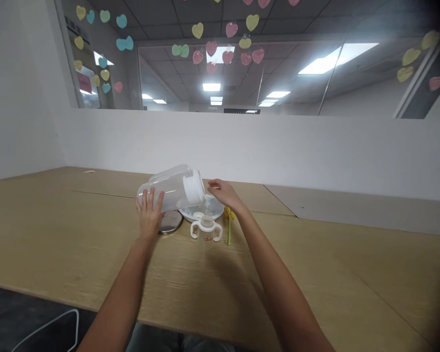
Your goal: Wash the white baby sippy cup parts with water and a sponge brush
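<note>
My left hand (149, 213) grips a clear plastic jug (170, 188) with a white lid, tipped on its side with the lid end over a white bowl (210, 210). My right hand (223, 192) rests at the bowl's far right rim, fingers curled around something I cannot make out. In front of the bowl stands a baby bottle (206, 226) with two white handles. A round metal lid (170, 222) lies under the jug, left of the bottle. A yellow brush with a green handle (229, 227) lies to the right of the bottle.
The things sit on a wide wooden table (333, 259) against a white partition wall. A grey panel (352, 208) lies at the back right. A white cable (55, 322) runs on the dark floor below the table's front edge.
</note>
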`<state>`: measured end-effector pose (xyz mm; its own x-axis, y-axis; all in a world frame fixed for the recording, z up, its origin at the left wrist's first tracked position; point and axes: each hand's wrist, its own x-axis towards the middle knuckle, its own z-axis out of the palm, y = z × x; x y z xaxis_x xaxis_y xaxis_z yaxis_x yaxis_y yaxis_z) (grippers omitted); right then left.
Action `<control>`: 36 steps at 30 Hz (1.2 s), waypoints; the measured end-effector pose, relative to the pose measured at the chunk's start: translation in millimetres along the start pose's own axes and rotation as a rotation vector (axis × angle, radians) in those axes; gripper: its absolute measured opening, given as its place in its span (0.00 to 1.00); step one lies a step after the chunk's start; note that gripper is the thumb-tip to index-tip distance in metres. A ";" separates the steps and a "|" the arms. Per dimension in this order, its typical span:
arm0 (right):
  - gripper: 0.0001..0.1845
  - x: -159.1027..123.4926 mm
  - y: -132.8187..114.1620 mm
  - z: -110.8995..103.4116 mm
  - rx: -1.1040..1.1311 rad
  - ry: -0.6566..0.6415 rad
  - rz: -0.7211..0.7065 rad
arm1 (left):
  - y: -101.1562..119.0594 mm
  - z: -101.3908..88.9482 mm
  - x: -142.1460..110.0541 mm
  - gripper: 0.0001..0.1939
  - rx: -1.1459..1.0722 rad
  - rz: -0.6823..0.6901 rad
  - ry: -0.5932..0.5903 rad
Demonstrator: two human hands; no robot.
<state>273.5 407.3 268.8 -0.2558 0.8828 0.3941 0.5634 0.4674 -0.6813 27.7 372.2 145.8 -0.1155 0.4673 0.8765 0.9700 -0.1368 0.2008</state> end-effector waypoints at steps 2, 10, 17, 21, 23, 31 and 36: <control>0.18 0.2 0.7 4.3 -0.018 -0.017 -0.029 | 0.0 0.8 -0.8 0.29 0.005 0.015 -0.007; 0.15 2.3 5.0 11.2 -0.096 -0.106 -0.103 | -1.3 -2.0 -1.7 0.31 0.104 0.106 0.040; 0.11 4.6 10.5 11.9 -0.160 -0.089 -0.054 | 0.6 -0.5 -1.3 0.30 0.081 0.157 0.068; 0.12 4.9 12.9 12.4 -0.150 -0.040 -0.083 | -0.1 0.9 -1.9 0.29 0.070 0.144 0.046; 0.11 5.1 13.3 12.8 -0.100 -0.015 -0.146 | -1.0 1.2 -2.2 0.30 0.066 0.129 0.033; 0.10 -7.8 -13.2 4.1 0.001 0.069 -0.302 | -6.8 7.6 -3.6 0.44 -0.023 0.135 0.065; 0.16 -31.4 -43.4 -9.2 -0.112 -0.037 -0.293 | -11.1 13.0 -5.1 0.48 -0.182 0.101 0.044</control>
<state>264.4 358.8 291.6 -0.4470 0.7133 0.5398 0.5437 0.6958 -0.4693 20.3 382.7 133.4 -0.0327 0.4054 0.9136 0.9229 -0.3386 0.1833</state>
